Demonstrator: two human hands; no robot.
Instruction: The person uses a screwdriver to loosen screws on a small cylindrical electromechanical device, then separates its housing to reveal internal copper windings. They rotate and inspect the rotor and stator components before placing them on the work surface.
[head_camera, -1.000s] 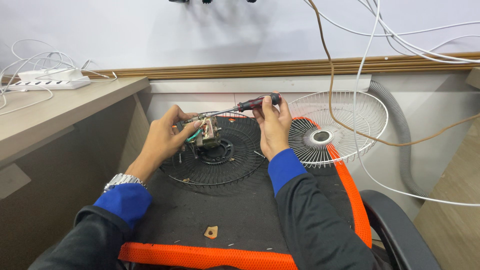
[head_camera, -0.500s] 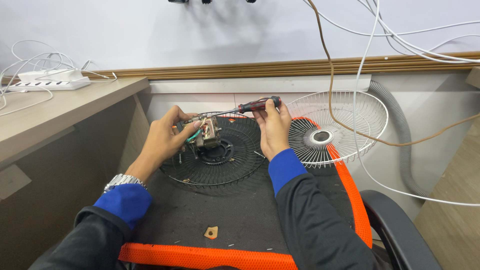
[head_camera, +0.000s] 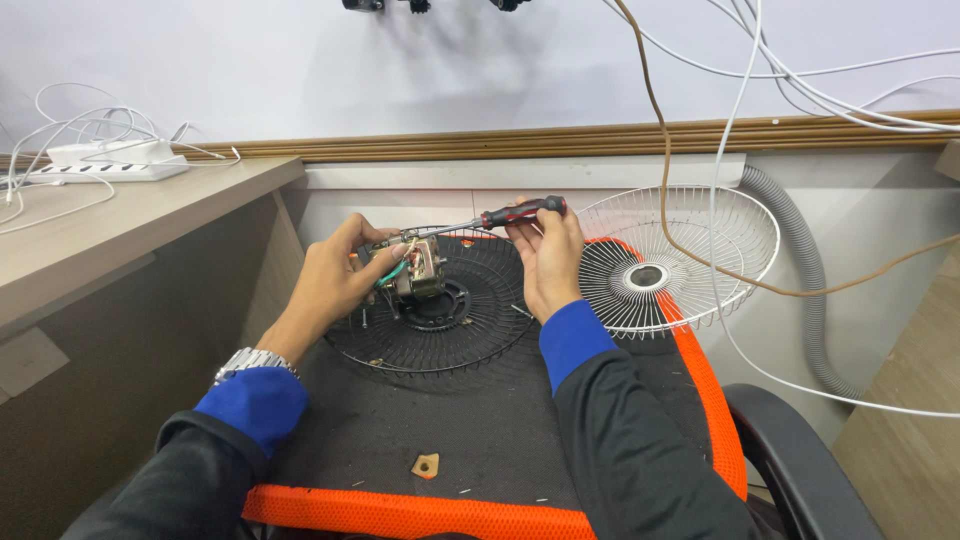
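1. Far to my left, a white power strip (head_camera: 108, 160) with loose white cables sits on the beige desk (head_camera: 120, 225), well apart from my work.
2. My left hand (head_camera: 335, 280) is curled around the small fan motor (head_camera: 418, 268), fingers closed on its left side and thumb over the top. It holds the motor tilted just above the hub of the black fan grille (head_camera: 440, 320). Green and pale wires trail from the motor under my fingers.
3. The black grille lies flat on the dark work mat (head_camera: 400, 440) with the orange edge. A small tan scrap (head_camera: 426, 465) lies on the mat nearer to me.
4. My right hand (head_camera: 548, 262) is wrapped shut on the red-and-black handle of the screwdriver (head_camera: 500, 217). The shaft runs left and its tip meets the top of the motor by my left thumb.
5. Since a second ago almost nothing has shifted: same grip on the motor, same tool angle, only the handle sits a touch differently. I take that to mean I am still working one screw, and it has not come free.
6. To the right, the white fan guard (head_camera: 680, 260) leans against the wall, touching the mat's orange edge.
7. Farther right a grey corrugated hose (head_camera: 810, 280) curves down, and brown and white cables hang across.
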